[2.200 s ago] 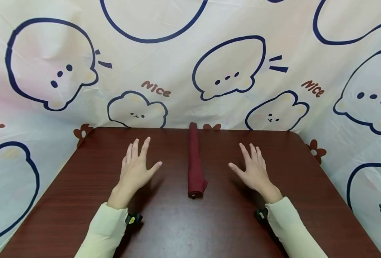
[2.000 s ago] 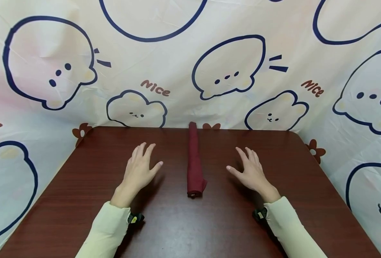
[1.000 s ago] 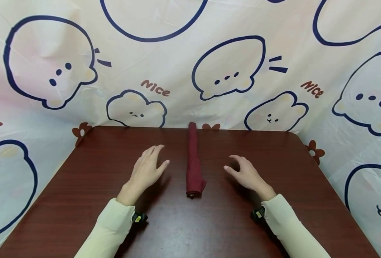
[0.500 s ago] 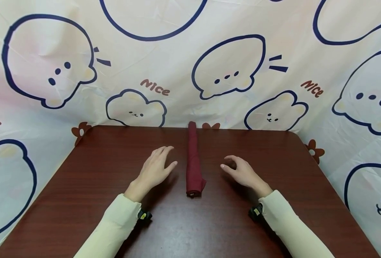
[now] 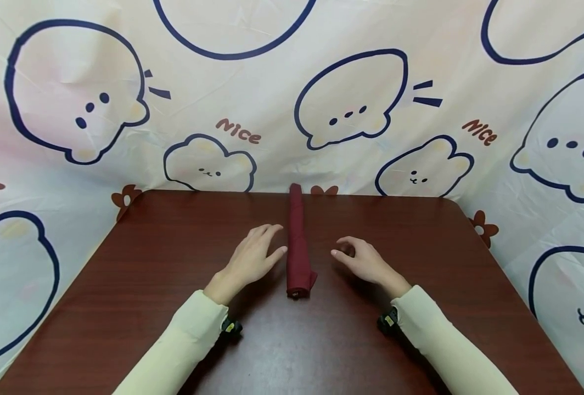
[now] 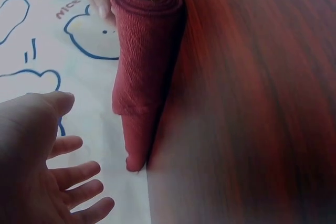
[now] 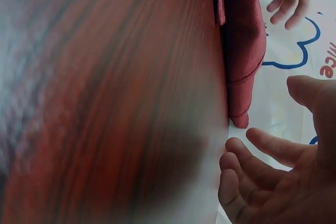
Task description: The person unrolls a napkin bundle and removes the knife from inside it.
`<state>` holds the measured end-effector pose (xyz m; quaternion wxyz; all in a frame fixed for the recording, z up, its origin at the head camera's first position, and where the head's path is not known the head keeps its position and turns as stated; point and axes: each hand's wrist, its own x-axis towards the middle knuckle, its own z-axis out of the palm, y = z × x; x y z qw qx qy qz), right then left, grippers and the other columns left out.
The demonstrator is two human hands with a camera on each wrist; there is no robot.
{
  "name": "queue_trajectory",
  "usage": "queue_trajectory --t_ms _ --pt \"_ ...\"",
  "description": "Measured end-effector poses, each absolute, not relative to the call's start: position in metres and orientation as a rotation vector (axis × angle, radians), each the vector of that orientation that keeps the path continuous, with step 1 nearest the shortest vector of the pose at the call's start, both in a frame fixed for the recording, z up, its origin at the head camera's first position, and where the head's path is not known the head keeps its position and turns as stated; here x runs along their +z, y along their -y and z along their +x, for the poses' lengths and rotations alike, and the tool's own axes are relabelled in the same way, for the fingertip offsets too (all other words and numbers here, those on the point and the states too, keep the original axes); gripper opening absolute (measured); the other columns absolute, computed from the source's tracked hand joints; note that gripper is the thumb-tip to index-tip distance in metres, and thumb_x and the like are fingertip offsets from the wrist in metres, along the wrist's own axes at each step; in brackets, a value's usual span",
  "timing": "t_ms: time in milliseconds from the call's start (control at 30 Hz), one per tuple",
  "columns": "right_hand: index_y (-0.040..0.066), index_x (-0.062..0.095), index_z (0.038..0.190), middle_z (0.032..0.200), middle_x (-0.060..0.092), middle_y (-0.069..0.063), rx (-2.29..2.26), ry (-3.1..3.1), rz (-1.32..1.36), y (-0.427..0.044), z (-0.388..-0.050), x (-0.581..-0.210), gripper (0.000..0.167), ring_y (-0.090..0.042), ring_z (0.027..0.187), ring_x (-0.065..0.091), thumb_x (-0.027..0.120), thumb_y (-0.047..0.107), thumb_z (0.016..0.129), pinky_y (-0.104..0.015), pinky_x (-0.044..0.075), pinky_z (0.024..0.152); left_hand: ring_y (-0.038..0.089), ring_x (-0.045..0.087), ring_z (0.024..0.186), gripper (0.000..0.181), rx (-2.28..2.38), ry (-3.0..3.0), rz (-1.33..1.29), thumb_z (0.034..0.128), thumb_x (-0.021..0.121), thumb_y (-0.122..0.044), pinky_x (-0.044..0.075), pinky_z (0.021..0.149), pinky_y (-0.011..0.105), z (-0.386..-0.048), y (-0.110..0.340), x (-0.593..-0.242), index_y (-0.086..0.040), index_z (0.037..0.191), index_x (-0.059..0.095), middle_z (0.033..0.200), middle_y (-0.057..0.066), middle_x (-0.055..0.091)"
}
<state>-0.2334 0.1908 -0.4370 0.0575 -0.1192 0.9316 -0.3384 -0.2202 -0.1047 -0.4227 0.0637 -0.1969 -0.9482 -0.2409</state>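
A rolled-up dark red cloth (image 5: 298, 249) lies lengthwise on the brown table, its far end at the back edge. In the left wrist view the near end of the rolled cloth (image 6: 144, 59) shows spiral layers with something small and pale in the middle. My left hand (image 5: 252, 257) hovers just left of the roll, fingers extended and thumb apart, close to it without gripping. To the right of the roll, farther off, my right hand (image 5: 368, 264) has loosely bent fingers around nothing. The right wrist view shows a loose flap along the rolled cloth (image 7: 244, 40).
The dark brown wooden table (image 5: 302, 351) has rounded back corners. A pale curtain (image 5: 272, 99) with blue cartoon outlines hangs behind it and at both sides. A small black device (image 5: 231, 326) is strapped at the left wrist and another black device (image 5: 387, 321) at the right.
Both hands have moved inward toward the rolled cloth, the left one farther and now almost beside it. The right fingers have bent more. The roll has stayed in place.
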Motion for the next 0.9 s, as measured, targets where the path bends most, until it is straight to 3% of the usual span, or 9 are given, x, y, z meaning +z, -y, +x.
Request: queue_trajectory --t_ms 633,900 --pt "0.007 0.064 0.128 0.099 0.069 -0.003 -1.055 -2.749 -0.467 -0.177 -0.227 -0.442 0.042 -0.013 0.079 0.057 0.063 0.037 0.099 -0.029 0.048 0.07 0.036 0.049 0.137 0.053 -0.642 2.903 -0.767 0.0986 0.064 -0.037 0.047 0.107 0.055 -0.216 0.075 -0.426 -0.017 0.146 0.051 0.145 0.015 0.054" --pt "0.006 0.065 0.128 0.098 0.069 -0.002 -1.067 -2.711 -0.517 -0.173 -0.223 -0.443 0.041 -0.011 0.075 0.057 0.064 0.035 0.098 -0.027 0.048 0.068 0.037 0.045 0.14 0.053 -0.616 2.952 -0.816 0.0973 0.065 -0.042 0.046 0.106 0.059 -0.217 0.072 -0.429 -0.024 0.146 0.053 0.152 0.015 0.047"
